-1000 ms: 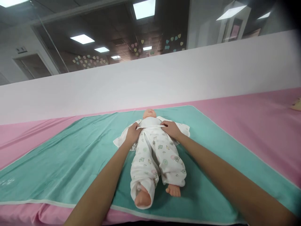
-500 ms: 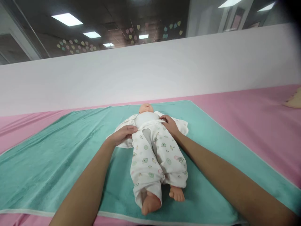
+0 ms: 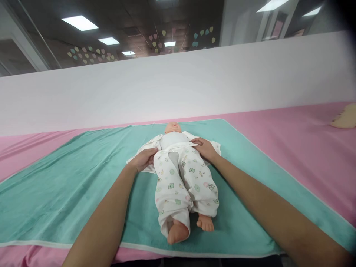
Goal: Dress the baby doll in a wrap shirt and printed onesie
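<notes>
A baby doll [image 3: 172,127] lies on its back, its head away from me and its bare feet toward me. It wears white printed pants [image 3: 191,174] and a white top [image 3: 174,139] whose sides spread out on the cloth. My left hand [image 3: 144,158] is closed at the left end of the pants' waistband, thumb and fingers together. On the other side, my right hand [image 3: 206,148] grips the waistband's right end, fingers bent over its edge. A grey patch shows through the open crotch of the pants. Both hands' undersides are hidden.
Beneath the doll is a teal blanket [image 3: 91,178] with pale edging, spread over a pink sheet [image 3: 300,141]. A white low wall [image 3: 167,89] rises behind, with dark glass [image 3: 133,22] above it. A beige object [image 3: 345,116] lies at the far right.
Both hands have moved slightly outward, drawing the waistband wider and flatter. The pant legs and the doll's feet have shifted a little away from me.
</notes>
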### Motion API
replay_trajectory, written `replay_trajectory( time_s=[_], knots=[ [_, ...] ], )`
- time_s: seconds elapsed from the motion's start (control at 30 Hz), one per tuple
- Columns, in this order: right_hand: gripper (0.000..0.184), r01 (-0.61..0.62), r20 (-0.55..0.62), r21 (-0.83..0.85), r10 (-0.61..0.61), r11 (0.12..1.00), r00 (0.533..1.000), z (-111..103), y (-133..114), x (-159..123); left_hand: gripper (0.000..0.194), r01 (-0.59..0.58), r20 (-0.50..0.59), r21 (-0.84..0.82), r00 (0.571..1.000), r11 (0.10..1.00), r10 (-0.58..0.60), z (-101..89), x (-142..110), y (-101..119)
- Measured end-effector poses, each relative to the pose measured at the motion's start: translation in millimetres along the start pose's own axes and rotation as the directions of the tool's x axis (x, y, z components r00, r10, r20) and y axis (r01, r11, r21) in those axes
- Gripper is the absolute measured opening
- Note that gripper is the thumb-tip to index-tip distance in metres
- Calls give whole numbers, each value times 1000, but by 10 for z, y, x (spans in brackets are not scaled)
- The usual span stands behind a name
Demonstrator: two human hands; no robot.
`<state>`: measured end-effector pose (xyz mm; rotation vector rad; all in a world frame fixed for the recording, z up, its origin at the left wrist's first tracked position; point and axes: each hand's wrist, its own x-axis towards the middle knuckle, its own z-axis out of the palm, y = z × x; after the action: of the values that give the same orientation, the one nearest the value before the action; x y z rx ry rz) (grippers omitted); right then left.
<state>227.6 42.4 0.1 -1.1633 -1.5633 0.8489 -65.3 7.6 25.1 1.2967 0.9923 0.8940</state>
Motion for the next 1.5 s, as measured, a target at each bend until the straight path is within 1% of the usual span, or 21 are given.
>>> replay_trajectory(
  time_s=[0.03,0.1,0.17,0.23,0.3,0.37,0.43,0.5,0.57,0.63,0.7,0.77,0.87,0.97,1.07,1.1,1.17,1.27,1.33,1.4,1.5],
  knots=[
    [26,-14,-3,1,14,1000,1000,-10,9,7,31,-1,2,15,1000,1000,1,11,5,-1],
    [23,-58,1,-13,58,998,998,-18,29,21,29,13,46,51,999,999,-16,26,-5,16],
    [20,-137,68,1,136,991,988,-24,46,29,28,22,90,68,996,997,-28,33,-31,44],
    [21,-245,189,76,227,967,955,-36,48,28,30,22,141,75,989,997,-32,29,-56,67],
    [22,-346,297,155,291,925,910,-54,32,19,30,19,184,86,982,996,-35,14,-71,78],
    [19,-413,354,201,327,888,876,-68,0,7,25,28,209,95,977,995,-48,-12,-74,77],
    [16,-449,376,219,350,866,858,-71,-33,-6,22,57,215,110,973,992,-79,-41,-68,72],
    [13,-462,386,229,356,857,851,-63,-54,-16,23,81,222,142,969,987,-111,-61,-63,70],
    [12,-452,387,236,344,860,856,-54,-60,-22,21,83,246,183,961,979,-128,-64,-62,74],
    [16,-440,396,238,327,866,858,-59,-58,-23,18,74,274,212,953,974,-132,-48,-66,81],
    [24,-446,432,234,319,864,844,-83,-60,-25,18,63,275,204,954,977,-119,-22,-68,82],
    [32,-465,489,236,309,853,816,-118,-70,-34,17,38,246,157,966,987,-77,3,-63,73],
    [42,-474,563,285,255,833,786,-154,-104,-67,16,-50,152,70,988,996,39,34,-36,49],
    [44,-473,578,335,219,815,786,-146,-136,-107,17,-155,70,58,986,986,151,58,-2,36],
    [41,-469,564,346,220,812,796,-115,-133,-125,16,-230,46,129,973,965,226,85,2,54],
    [40,-467,558,343,224,815,799,-106,-124,-125,16,-229,55,150,973,962,223,94,-8,68],
    [40,-462,545,327,235,824,805,-95,-104,-116,16,-184,95,176,981,967,170,106,-39,104],
    [39,-465,550,294,251,835,797,-98,-93,-98,20,-99,155,236,986,967,63,106,-93,162],
    [38,-469,563,294,246,833,789,-105,-100,-95,22,-81,172,295,985,952,30,98,-122,192],
    [36,-472,578,306,232,827,782,-108,-105,-98,23,-101,172,369,984,924,39,94,-140,212],
    [38,-464,580,313,220,829,784,-96,-90,-104,16,-193,131,482,980,854,148,109,-151,226]
  ],
)
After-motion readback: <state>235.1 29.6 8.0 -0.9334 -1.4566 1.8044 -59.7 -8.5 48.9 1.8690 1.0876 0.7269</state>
